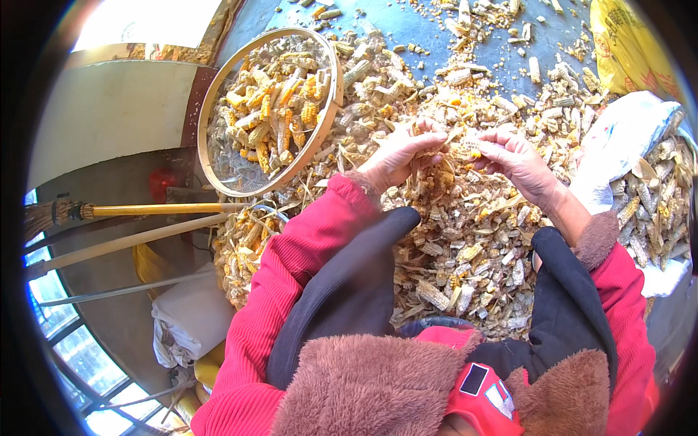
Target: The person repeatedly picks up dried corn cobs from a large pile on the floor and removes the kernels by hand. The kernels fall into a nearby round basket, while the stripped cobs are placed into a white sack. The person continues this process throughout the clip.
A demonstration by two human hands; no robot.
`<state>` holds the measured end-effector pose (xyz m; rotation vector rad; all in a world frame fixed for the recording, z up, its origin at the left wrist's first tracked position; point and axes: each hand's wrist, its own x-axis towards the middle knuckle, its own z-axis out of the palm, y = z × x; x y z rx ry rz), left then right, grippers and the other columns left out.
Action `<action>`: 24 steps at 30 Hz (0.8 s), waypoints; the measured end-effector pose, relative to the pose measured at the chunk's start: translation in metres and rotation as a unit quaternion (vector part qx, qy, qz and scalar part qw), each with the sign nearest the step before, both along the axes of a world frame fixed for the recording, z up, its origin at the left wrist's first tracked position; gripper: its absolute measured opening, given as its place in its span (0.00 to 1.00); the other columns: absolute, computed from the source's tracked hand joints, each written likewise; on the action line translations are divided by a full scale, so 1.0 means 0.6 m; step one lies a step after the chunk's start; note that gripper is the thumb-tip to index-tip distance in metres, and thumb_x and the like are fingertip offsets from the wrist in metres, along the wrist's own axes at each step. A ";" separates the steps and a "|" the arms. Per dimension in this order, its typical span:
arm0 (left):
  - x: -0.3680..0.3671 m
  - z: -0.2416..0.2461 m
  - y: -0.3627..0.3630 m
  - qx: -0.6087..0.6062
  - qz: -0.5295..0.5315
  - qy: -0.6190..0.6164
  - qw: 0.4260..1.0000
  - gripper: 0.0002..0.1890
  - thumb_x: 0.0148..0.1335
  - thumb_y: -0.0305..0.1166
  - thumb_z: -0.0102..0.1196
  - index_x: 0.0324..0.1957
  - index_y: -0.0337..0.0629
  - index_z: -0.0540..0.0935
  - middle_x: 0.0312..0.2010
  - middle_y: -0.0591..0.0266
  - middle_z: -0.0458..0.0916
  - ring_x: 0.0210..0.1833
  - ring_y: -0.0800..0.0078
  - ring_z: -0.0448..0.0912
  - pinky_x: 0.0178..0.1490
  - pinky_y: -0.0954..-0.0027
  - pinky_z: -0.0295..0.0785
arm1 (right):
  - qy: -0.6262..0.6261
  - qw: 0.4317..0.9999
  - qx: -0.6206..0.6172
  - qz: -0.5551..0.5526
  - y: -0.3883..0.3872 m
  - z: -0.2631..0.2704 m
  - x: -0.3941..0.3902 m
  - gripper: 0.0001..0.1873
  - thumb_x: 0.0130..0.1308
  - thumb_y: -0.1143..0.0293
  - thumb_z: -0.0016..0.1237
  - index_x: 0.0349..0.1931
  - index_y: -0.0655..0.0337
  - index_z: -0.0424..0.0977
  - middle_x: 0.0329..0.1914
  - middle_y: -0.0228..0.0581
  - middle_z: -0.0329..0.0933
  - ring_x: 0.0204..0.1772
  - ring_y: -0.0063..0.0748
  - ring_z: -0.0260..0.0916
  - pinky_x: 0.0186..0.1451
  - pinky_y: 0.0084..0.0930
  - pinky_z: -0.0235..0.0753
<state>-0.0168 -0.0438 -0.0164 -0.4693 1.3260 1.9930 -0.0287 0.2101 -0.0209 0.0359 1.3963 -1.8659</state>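
My left hand [404, 151] is closed around dry corn husk pieces, over a heap of corn cobs and husks [480, 240] between my knees. Just to its right, my right hand [504, 152] pinches a small piece of corn cob [470, 144] with a few yellow kernels on it. The two hands are a short gap apart. Beyond my left forearm, a round wood-rimmed sieve [337, 82] holds many cobs, some with yellow kernels.
At the right, a white woven sack [611, 147] stands open, full of cobs, below a yellow sack [627, 49]. Cobs and kernels lie scattered on the blue sheet [420, 30]. At the left are a broom [158, 209], several poles and a white bundle [191, 319].
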 end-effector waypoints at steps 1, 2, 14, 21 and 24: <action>-0.001 0.002 0.006 -0.021 -0.006 0.002 1.000 0.14 0.62 0.36 0.64 0.48 0.49 0.77 0.42 0.71 0.79 0.45 0.81 0.79 0.48 0.75 0.75 | 0.001 1.000 0.009 -0.008 -0.001 -0.004 0.002 0.14 0.73 0.61 0.49 0.52 0.59 0.75 0.42 0.32 0.83 0.43 0.16 0.78 0.42 0.15 0.72; -0.001 0.003 0.014 -0.029 -0.017 0.014 0.999 0.14 0.62 0.37 0.65 0.46 0.48 0.77 0.40 0.71 0.79 0.43 0.81 0.79 0.45 0.75 0.76 | 0.003 1.000 0.017 -0.015 -0.001 -0.007 0.003 0.13 0.73 0.61 0.50 0.51 0.58 0.75 0.41 0.32 0.83 0.42 0.16 0.77 0.42 0.16 0.72; 0.026 -0.010 0.055 -0.102 -0.111 0.217 0.964 0.16 0.59 0.31 0.69 0.45 0.43 0.78 0.34 0.72 0.81 0.36 0.87 0.76 0.38 0.79 0.72 | -0.065 0.997 0.025 -0.030 -0.016 0.002 0.026 0.09 0.71 0.62 0.53 0.41 0.58 0.74 0.21 0.23 0.72 0.21 0.11 0.65 0.23 0.10 0.60; 0.015 0.019 0.050 -0.188 -0.325 0.144 0.916 0.14 0.58 0.32 0.70 0.45 0.45 0.83 0.41 0.65 0.82 0.43 0.81 0.79 0.45 0.73 0.76 | 0.021 0.995 0.062 -0.071 -0.003 -0.031 -0.012 0.11 0.67 0.60 0.58 0.28 0.54 0.75 0.21 0.21 0.72 0.20 0.10 0.63 0.23 0.11 0.61; 0.013 0.035 0.048 -0.202 -0.356 0.220 0.885 0.18 0.58 0.35 0.69 0.49 0.46 0.83 0.45 0.63 0.82 0.50 0.73 0.79 0.58 0.66 0.73 | 0.115 0.959 0.213 -0.149 0.053 -0.115 -0.108 0.15 0.64 0.58 0.61 0.25 0.54 0.74 0.20 0.24 0.73 0.23 0.17 0.65 0.27 0.18 0.64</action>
